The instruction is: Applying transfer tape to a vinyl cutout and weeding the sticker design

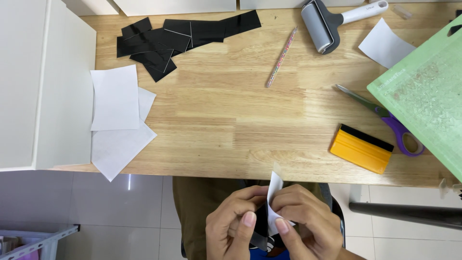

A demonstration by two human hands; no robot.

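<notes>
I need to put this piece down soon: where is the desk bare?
The widest bare wood lies mid-desk, bordered by the white sheets on the left, black strips above, the pen and yellow squeegee on the right. The right side is crowded: scissors, green mat, roller.

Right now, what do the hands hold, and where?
Both the left hand and right hand pinch a small white-backed black sheet near its lower middle.

Table (216, 110) is showing pale wood, grained, smooth satin; black sheets (183, 33) are reading as glossy film; white sheets (115, 98) are looking like matt paper; yellow squeegee (361, 149) is appearing smooth plastic; scissors (380, 113) are showing metal blades, purple plastic handles.
</notes>
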